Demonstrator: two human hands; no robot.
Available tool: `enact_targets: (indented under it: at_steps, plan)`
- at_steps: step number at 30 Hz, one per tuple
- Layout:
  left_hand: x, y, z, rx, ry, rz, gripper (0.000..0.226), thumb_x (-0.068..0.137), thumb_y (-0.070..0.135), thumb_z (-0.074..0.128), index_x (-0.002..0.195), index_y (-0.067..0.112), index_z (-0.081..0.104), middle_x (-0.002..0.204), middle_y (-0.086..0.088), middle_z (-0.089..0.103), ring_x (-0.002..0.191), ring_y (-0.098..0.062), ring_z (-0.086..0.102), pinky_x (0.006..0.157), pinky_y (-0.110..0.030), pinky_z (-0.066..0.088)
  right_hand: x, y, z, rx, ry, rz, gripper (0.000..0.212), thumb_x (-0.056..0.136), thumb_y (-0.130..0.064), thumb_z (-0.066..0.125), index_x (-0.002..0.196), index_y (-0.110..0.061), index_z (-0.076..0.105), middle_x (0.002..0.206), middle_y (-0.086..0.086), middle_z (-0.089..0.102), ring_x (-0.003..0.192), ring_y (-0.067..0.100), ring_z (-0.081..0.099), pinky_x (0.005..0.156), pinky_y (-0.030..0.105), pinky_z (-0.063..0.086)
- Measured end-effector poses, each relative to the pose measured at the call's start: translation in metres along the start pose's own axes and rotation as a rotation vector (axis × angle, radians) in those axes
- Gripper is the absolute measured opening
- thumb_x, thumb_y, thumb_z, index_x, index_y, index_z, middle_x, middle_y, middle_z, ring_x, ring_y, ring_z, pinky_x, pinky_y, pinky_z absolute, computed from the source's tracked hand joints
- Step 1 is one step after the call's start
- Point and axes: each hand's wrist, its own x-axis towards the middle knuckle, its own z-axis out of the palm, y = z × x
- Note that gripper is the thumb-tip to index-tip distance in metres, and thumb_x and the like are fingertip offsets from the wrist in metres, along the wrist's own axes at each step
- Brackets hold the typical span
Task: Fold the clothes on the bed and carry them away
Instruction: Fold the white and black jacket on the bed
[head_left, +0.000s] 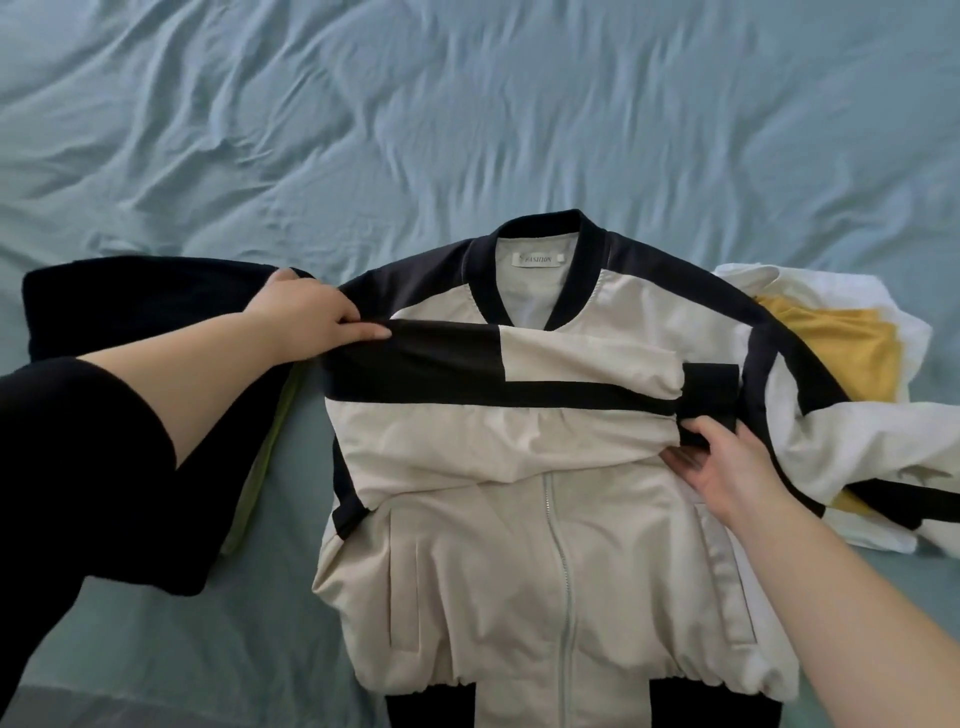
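Note:
A cream and black zip jacket (519, 545) lies face up on the bed, collar away from me. One sleeve (571, 374) is folded flat across the chest, its black cuff at the right. My left hand (306, 317) presses the sleeve's fold at the jacket's left shoulder, fingers pinching the black cloth. My right hand (727, 462) grips the black cuff end at the jacket's right side. The jacket's other sleeve trails off to the right.
A folded black garment (135, 306) with a yellow-green piece under it lies left of the jacket. A white and yellow garment (852, 358) lies crumpled at the right. The wrinkled light blue sheet (467, 130) stretches beyond the collar.

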Motion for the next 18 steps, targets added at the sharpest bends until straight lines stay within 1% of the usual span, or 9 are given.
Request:
enact_targets:
  at_steps: [3, 5, 6, 8, 11, 12, 14, 16, 18]
  plan:
    - [-0.005, -0.002, 0.001, -0.184, 0.194, -0.171, 0.059, 0.087, 0.072, 0.034, 0.061, 0.022, 0.053, 0.068, 0.001, 0.059, 0.078, -0.023, 0.056, 0.089, -0.040, 0.031, 0.002, 0.001, 0.000, -0.005, 0.031, -0.007, 0.019, 0.087, 0.001, 0.058, 0.100, -0.012, 0.061, 0.097, 0.016, 0.066, 0.085, 0.028, 0.066, 0.069, 0.036, 0.061]
    - [-0.010, 0.015, 0.008, -0.231, 0.311, -0.263, 0.044, 0.091, 0.063, 0.043, 0.080, 0.024, 0.059, 0.093, -0.002, 0.060, 0.102, -0.029, 0.053, 0.094, -0.043, 0.032, 0.001, 0.001, 0.005, -0.012, 0.054, -0.014, 0.026, 0.087, 0.001, 0.059, 0.110, -0.010, 0.059, 0.098, 0.016, 0.066, 0.088, 0.029, 0.067, 0.069, 0.037, 0.060]
    - [-0.014, 0.029, 0.013, -0.282, 0.361, -0.318, 0.038, 0.091, 0.059, 0.046, 0.099, 0.025, 0.060, 0.111, -0.004, 0.058, 0.115, -0.030, 0.047, 0.099, -0.045, 0.030, -0.001, 0.002, 0.007, -0.040, 0.077, -0.029, 0.032, 0.086, 0.000, 0.061, 0.116, -0.009, 0.057, 0.102, 0.016, 0.066, 0.092, 0.030, 0.067, 0.073, 0.039, 0.060]
    - [-0.027, 0.062, 0.026, -0.423, 0.405, -0.402, 0.051, 0.091, 0.058, 0.046, 0.134, 0.030, 0.045, 0.143, -0.007, 0.040, 0.136, -0.030, 0.028, 0.110, -0.050, 0.021, -0.010, 0.001, 0.010, -0.239, 0.238, -0.122, 0.046, 0.082, -0.009, 0.067, 0.126, -0.011, 0.051, 0.116, 0.013, 0.063, 0.103, 0.030, 0.064, 0.086, 0.043, 0.055]
    - [-0.057, 0.117, 0.056, -0.469, 0.337, -0.358, 0.071, 0.087, 0.070, 0.034, 0.148, 0.048, 0.004, 0.160, 0.001, -0.005, 0.147, -0.025, -0.014, 0.113, -0.058, -0.008, -0.043, 0.008, 0.017, -0.611, 0.570, -0.537, 0.056, 0.081, -0.023, 0.069, 0.131, -0.017, 0.045, 0.131, 0.009, 0.052, 0.118, 0.031, 0.053, 0.094, 0.043, 0.045]
    - [-0.065, 0.130, 0.067, -0.437, 0.298, -0.323, 0.078, 0.083, 0.077, 0.027, 0.147, 0.051, -0.008, 0.159, 0.003, -0.017, 0.145, -0.026, -0.025, 0.109, -0.060, -0.015, -0.054, 0.015, 0.024, -0.746, 0.562, -0.731, 0.055, 0.082, -0.024, 0.067, 0.132, -0.018, 0.044, 0.134, 0.010, 0.049, 0.124, 0.032, 0.048, 0.097, 0.048, 0.040]
    - [-0.069, 0.144, 0.085, -0.387, 0.192, -0.269, 0.091, 0.071, 0.090, 0.020, 0.142, 0.053, -0.024, 0.154, 0.002, -0.034, 0.139, -0.031, -0.037, 0.102, -0.064, -0.023, -0.066, 0.032, 0.041, -1.243, 0.325, -0.923, 0.061, 0.090, -0.035, 0.057, 0.145, -0.027, 0.032, 0.153, 0.012, 0.030, 0.141, 0.033, 0.027, 0.112, 0.052, 0.021]
    - [-0.059, 0.139, 0.097, -0.385, 0.077, -0.253, 0.106, 0.057, 0.099, 0.022, 0.137, 0.055, -0.031, 0.150, 0.000, -0.042, 0.136, -0.033, -0.041, 0.099, -0.069, -0.022, -0.057, 0.041, 0.050, -1.749, 0.037, -0.823, 0.066, 0.094, -0.058, 0.031, 0.150, -0.044, -0.002, 0.162, 0.002, -0.012, 0.149, 0.027, -0.012, 0.114, 0.054, -0.009]
    - [-0.045, 0.125, 0.103, -0.373, -0.028, -0.240, 0.116, 0.046, 0.103, 0.027, 0.132, 0.057, -0.036, 0.151, -0.001, -0.041, 0.137, -0.032, -0.039, 0.098, -0.075, -0.017, -0.033, 0.036, 0.054, -1.910, -0.096, -0.578, 0.067, 0.091, -0.070, 0.019, 0.146, -0.050, -0.015, 0.158, -0.005, -0.029, 0.145, 0.021, -0.027, 0.112, 0.062, -0.013]
